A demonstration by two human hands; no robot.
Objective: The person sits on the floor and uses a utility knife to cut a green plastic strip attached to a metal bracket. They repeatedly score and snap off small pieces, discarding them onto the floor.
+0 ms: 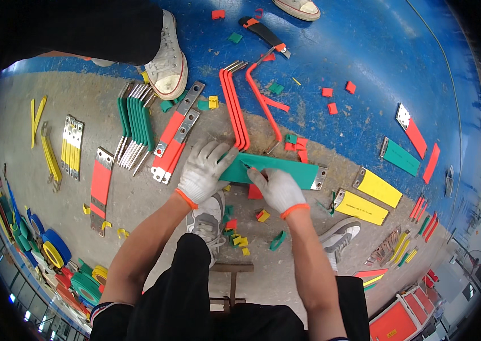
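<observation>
My left hand [204, 166], in a white knit glove with an orange cuff, grips the left end of a flat metal bar in a green sleeve [291, 169]. The bar's bare, drilled end [320, 178] sticks out at the right. Closed over the sleeve, my right hand [279, 189] wears the same kind of glove. A small dark-tipped tool, like a cutter [247, 166], pokes out from its fingers and touches the green surface; most of it is hidden. Beyond the bar stand red-sleeved bent bars [233, 108]. Under it shows a red piece [255, 192].
A black and orange utility knife [264, 35] lies on the blue floor. Green bent bars [138, 122] and red flat bars [101, 183] are at the left, yellow flat bars [362, 207] at the right. Sleeve scraps [239, 240] litter the floor. Another person's shoe [168, 62] stands at the far side.
</observation>
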